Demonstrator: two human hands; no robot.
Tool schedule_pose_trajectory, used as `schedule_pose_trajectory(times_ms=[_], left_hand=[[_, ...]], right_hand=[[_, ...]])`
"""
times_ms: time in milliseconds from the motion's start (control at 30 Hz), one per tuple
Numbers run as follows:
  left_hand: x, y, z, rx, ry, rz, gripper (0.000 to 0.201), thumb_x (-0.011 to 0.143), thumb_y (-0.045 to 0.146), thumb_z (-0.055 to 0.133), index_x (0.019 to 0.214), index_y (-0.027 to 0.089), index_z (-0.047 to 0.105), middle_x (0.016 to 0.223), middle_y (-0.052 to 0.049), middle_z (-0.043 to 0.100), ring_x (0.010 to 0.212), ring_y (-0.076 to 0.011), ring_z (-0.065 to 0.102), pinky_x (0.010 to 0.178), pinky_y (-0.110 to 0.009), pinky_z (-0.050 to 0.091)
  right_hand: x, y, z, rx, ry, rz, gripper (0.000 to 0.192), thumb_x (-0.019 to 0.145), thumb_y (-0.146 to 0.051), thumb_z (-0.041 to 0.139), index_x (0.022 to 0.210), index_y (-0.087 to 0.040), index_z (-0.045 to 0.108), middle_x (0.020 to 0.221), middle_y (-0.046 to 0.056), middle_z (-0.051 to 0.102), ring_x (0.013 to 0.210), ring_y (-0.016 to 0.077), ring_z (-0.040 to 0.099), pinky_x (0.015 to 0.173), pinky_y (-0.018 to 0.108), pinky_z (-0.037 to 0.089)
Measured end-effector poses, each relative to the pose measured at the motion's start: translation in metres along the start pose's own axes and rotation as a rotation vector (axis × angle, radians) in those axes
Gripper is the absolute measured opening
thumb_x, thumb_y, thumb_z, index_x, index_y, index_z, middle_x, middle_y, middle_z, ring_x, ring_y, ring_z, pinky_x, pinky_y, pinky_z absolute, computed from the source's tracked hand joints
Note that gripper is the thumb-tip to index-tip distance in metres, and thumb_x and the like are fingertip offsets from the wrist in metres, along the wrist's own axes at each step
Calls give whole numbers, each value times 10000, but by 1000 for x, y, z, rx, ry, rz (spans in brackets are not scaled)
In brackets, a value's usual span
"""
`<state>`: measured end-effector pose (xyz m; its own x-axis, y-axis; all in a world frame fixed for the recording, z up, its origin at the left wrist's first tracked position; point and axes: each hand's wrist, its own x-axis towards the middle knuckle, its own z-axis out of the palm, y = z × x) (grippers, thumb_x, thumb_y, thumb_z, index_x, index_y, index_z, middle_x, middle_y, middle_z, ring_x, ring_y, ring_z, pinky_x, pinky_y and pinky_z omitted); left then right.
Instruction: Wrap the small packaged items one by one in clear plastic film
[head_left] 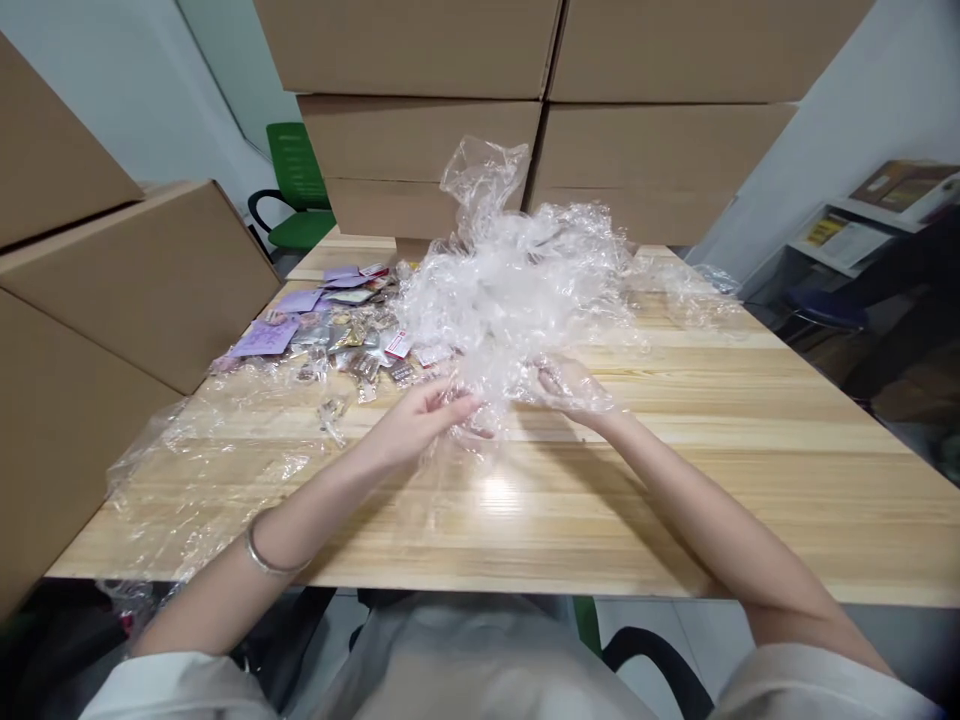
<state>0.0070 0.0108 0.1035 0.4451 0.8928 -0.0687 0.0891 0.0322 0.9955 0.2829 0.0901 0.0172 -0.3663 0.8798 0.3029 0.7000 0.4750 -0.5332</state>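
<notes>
A large crumpled heap of clear plastic film (517, 280) stands on the wooden table in front of me. My left hand (431, 415) is at its near left edge, with thumb and fingers closed on a fold of the film. On the near right side, my right hand (568, 385) has its fingers curled into the film, and a transparent layer lies over the fingers and wrist. The fingertips of both hands are partly hidden by the shiny folds.
Small packets (352, 335) and purple cards (266, 335) lie to the left of the heap. More loose film (217, 480) spreads over the left side of the wooden table (750, 480). Cardboard boxes (420, 150) rise behind and at left. A green chair (300, 180) stands beyond.
</notes>
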Motion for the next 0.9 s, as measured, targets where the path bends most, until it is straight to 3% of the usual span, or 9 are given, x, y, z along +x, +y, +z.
schedule_pose_trajectory(times_ms=[133,233,333,400,533,633,733,800,900], left_hand=[[-12,-27,12,-46,-140,-104,288,876,470,640,1002,224,722,1095,-93,709,867,-249,725,645,-337,569],[-15,-34,19,54,-198,-58,314,918,496,579,960,229,738,1015,-70,727,906,-241,706,759,-348,552],[-19,-36,27,140,-206,-1,415,956,536,492,826,228,738,876,-56,728,888,-233,684,869,-363,507],[-24,-37,32,111,-188,-13,470,956,570,465,764,232,729,798,-53,718,817,-232,678,844,-364,506],[-31,-52,32,-42,31,-103,492,925,624,489,821,219,748,733,-46,698,688,-209,651,703,-334,519],[-33,-69,24,-196,270,-129,457,883,607,583,925,188,761,823,-52,715,744,-179,650,707,-289,524],[-36,-80,19,-387,391,-83,375,830,516,707,948,163,753,801,-26,683,767,-138,636,745,-245,541],[-38,-83,19,-501,410,-62,358,790,467,766,933,140,740,708,11,614,678,-106,600,708,-234,560],[-41,-82,19,-633,416,-82,342,792,418,776,946,121,705,575,78,451,456,-54,443,463,-180,492]], right_hand=[[-43,-14,-14,412,-288,81,665,1002,-483,118,1272,-169,639,1111,130,736,991,271,701,861,469,535],[-59,-34,-11,915,-420,181,740,948,-626,141,1352,-172,563,1175,144,708,1059,262,678,901,469,521],[-70,-58,-1,1133,-353,270,713,860,-745,338,1187,-193,650,1078,132,722,1023,258,674,904,437,516],[-77,-70,4,1167,-272,362,576,807,-720,527,1014,-210,694,925,93,725,906,243,681,853,410,529],[-87,-74,4,1175,-66,496,310,715,-498,794,775,-220,673,758,8,661,752,170,639,789,335,529],[-93,-63,-4,1223,133,537,362,662,-503,839,705,-229,606,696,-14,618,696,151,621,727,304,547],[-100,-55,-10,1245,296,671,434,664,-530,838,671,-238,517,539,-53,504,480,110,507,476,241,487],[-105,-53,-12,1247,289,773,474,697,-543,810,641,-236,453,454,-87,387,351,63,311,323,191,307],[-113,-55,-19,1331,173,894,487,761,-648,676,636,-221,479,417,-94,301,319,43,144,279,191,131]])
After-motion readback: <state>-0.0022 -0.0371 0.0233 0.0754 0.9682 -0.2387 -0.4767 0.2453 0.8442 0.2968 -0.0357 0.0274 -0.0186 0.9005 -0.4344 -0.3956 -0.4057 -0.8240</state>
